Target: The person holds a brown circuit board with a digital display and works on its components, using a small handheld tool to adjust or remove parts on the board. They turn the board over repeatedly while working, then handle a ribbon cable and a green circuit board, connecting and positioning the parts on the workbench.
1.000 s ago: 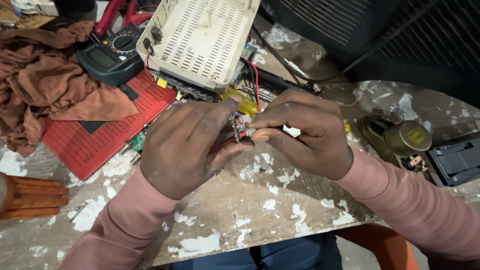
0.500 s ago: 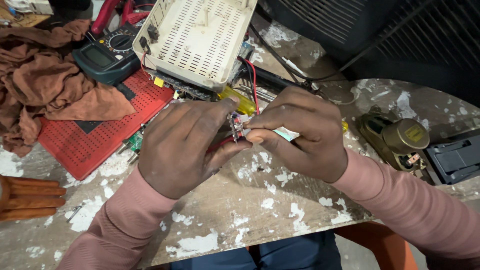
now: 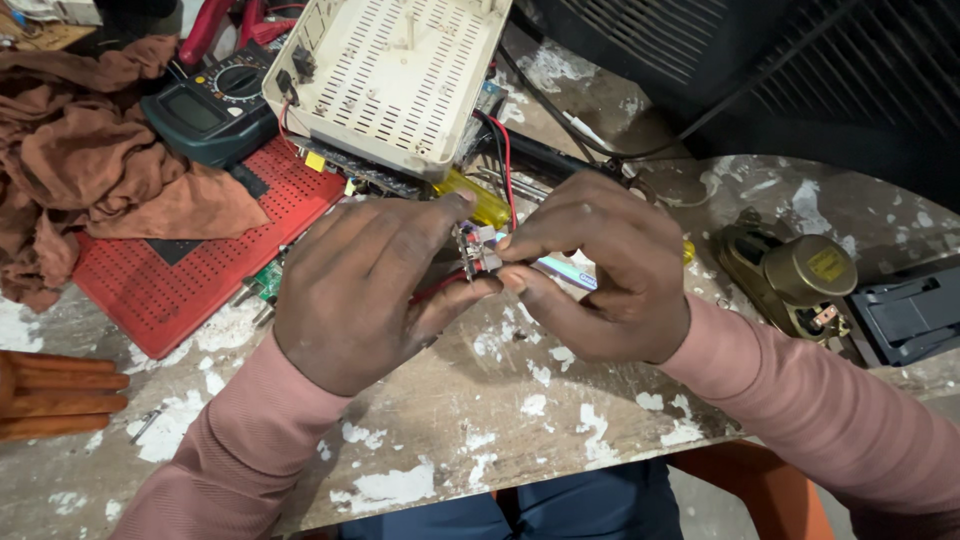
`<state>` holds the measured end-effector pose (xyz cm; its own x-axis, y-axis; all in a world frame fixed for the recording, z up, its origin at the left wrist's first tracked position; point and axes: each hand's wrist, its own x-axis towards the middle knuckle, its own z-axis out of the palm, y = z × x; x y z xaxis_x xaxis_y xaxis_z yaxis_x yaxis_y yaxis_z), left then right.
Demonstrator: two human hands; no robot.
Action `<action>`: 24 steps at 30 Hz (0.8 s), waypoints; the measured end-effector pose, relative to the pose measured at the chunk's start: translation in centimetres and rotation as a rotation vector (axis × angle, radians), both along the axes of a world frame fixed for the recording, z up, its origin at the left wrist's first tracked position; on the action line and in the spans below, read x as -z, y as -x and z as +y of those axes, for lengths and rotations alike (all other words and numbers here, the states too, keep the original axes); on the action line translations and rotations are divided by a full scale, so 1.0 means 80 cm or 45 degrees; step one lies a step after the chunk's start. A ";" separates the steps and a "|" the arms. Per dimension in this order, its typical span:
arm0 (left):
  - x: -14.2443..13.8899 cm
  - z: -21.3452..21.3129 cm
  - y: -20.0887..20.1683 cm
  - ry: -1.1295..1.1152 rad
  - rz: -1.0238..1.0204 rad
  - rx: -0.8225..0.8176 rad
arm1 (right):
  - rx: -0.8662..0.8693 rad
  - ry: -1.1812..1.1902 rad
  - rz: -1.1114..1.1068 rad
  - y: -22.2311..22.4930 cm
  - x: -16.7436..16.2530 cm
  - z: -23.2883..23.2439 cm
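Observation:
My left hand and my right hand meet above the worn, paint-flecked workbench. Between their fingertips they pinch a small electronic part with red wiring running off it. A pale slim tool shows under my right fingers. Just behind the hands lies a cream vented plastic casing, tilted, with a circuit board and red and black wires at its lower edge.
A red perforated mat lies left, with a brown cloth and a dark multimeter beyond it. A brass-coloured motor part and a black block sit right. Wooden pieces lie at the left edge.
Both hands keep pinching the small part in nearly the same place; the view has shifted slightly. No grip has changed.

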<state>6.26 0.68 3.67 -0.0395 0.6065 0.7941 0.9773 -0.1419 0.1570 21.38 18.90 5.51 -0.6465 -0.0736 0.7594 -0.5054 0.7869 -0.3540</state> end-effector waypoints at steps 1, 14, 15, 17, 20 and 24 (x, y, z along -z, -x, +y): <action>0.000 0.000 0.000 -0.002 -0.003 0.004 | 0.024 -0.029 -0.011 -0.001 -0.001 0.000; -0.002 0.000 -0.001 0.002 -0.027 0.025 | 0.054 -0.251 -0.001 0.003 -0.003 0.000; -0.002 -0.001 -0.001 0.002 -0.023 0.018 | 0.047 -0.246 -0.002 0.003 -0.003 0.000; -0.003 0.000 -0.002 0.001 -0.028 0.029 | 0.060 -0.236 -0.006 0.001 -0.003 -0.001; -0.004 0.000 -0.001 -0.017 -0.015 0.036 | 0.041 -0.175 0.013 0.000 -0.002 -0.002; -0.003 0.000 -0.002 -0.028 -0.024 0.029 | 0.040 -0.170 0.018 -0.001 -0.001 -0.002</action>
<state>6.44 0.67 3.93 -0.0413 0.5901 0.8063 0.9707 -0.1675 0.1723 21.45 18.77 5.58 -0.6391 -0.1542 0.7535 -0.4840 0.8421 -0.2382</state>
